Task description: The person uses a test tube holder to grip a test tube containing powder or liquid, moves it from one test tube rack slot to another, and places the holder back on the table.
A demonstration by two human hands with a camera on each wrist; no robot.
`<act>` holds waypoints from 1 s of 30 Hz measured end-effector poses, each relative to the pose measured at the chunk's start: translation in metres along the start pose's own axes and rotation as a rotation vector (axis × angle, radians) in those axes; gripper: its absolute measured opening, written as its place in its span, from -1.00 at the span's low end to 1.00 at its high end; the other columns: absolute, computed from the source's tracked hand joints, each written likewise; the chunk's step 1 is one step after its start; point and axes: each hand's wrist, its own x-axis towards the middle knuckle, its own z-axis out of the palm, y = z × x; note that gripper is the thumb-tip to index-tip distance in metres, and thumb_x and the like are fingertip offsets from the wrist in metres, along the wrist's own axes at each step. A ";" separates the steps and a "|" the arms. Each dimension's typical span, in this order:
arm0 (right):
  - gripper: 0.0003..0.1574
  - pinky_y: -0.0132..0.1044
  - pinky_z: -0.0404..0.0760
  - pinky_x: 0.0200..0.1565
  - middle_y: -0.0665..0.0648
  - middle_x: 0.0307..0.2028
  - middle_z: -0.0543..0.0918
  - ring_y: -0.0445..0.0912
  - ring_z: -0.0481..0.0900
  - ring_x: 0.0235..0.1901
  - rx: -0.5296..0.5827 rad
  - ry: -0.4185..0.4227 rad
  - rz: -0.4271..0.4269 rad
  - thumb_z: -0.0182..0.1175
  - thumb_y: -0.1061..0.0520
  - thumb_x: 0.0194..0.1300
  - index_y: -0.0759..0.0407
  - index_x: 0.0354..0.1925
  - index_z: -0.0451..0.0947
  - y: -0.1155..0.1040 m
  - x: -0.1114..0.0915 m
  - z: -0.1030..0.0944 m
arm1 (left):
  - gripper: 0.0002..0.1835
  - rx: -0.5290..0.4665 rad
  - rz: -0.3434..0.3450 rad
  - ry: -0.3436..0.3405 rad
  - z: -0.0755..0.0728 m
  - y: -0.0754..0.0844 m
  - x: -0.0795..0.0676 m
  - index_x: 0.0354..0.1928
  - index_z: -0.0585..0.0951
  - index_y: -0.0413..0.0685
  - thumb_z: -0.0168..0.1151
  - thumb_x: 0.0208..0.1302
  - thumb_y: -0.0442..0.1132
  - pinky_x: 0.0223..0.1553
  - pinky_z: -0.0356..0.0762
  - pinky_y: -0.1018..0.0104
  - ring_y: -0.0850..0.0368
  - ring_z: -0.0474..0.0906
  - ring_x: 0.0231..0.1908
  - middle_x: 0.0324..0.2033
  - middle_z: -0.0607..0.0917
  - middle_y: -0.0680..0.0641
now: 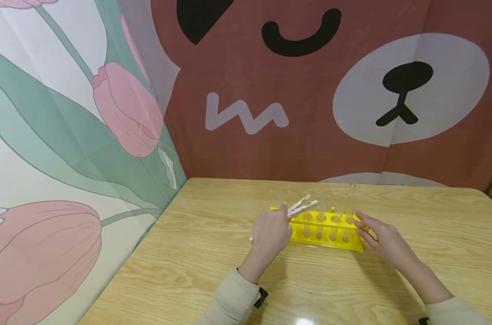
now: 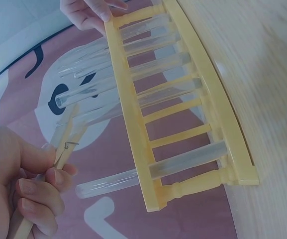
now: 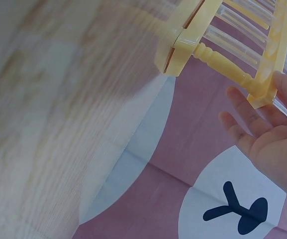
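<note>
My left hand grips a wooden test tube clamp by its handles, with the metal spring just beyond the fingers. The clamp's tips reach over the yellow test tube rack. In the left wrist view they overlap the upper end of a clear test tube; whether they clasp it I cannot tell. My right hand holds the rack's right end, thumb and fingers at its top board. Several clear test tubes stand together toward that end. One test tube stands apart near the left end.
The rack stands on a light wood-grain table. Behind it hangs a brown cloth with a bear face, and a tulip-printed cloth hangs at the left.
</note>
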 end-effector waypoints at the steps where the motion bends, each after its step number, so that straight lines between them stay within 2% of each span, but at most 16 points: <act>1: -0.49 0.01 0.48 -0.27 0.38 -0.15 0.55 0.24 0.53 -0.21 0.001 0.001 -0.001 0.27 0.43 -0.06 0.45 -0.06 0.43 0.000 0.000 0.000 | -0.83 0.001 0.001 0.002 0.000 0.000 0.000 -0.47 0.51 -0.02 0.15 0.17 -0.10 -0.87 0.03 0.45 0.24 0.13 -0.84 -0.84 0.25 0.08; 10: -0.47 0.04 0.46 -0.26 0.39 -0.16 0.56 0.26 0.51 -0.19 0.006 -0.016 0.013 0.27 0.41 -0.04 0.47 -0.03 0.41 0.002 -0.001 0.001 | -0.84 0.008 0.010 0.042 -0.001 -0.001 -0.001 -0.47 0.52 -0.02 0.18 0.14 -0.12 -0.86 0.04 0.43 0.22 0.16 -0.84 -0.82 0.26 0.08; 17: -0.56 0.03 0.46 -0.26 0.41 -0.07 0.49 0.26 0.51 -0.18 -0.002 -0.012 0.012 0.27 0.40 -0.05 0.41 -0.11 0.47 0.002 -0.001 0.002 | -0.82 0.012 0.003 0.048 -0.002 -0.002 -0.001 -0.48 0.50 -0.02 0.17 0.15 -0.09 -0.87 0.03 0.43 0.22 0.15 -0.85 -0.83 0.25 0.08; 24: -0.49 0.02 0.47 -0.28 0.39 -0.16 0.55 0.26 0.52 -0.21 0.001 -0.012 0.005 0.27 0.41 -0.05 0.45 -0.06 0.43 0.003 -0.001 0.002 | -0.80 0.012 0.010 0.074 0.000 -0.002 -0.001 -0.52 0.47 -0.02 0.18 0.14 -0.09 -0.86 0.05 0.41 0.21 0.16 -0.84 -0.82 0.25 0.08; 30: -0.51 0.01 0.48 -0.28 0.39 -0.16 0.55 0.24 0.53 -0.22 0.002 -0.008 0.005 0.27 0.41 -0.05 0.43 -0.07 0.44 0.002 0.000 0.002 | -0.77 0.004 0.016 0.113 0.000 -0.003 0.000 -0.56 0.44 -0.02 0.19 0.13 -0.09 -0.86 0.06 0.41 0.22 0.16 -0.84 -0.83 0.24 0.09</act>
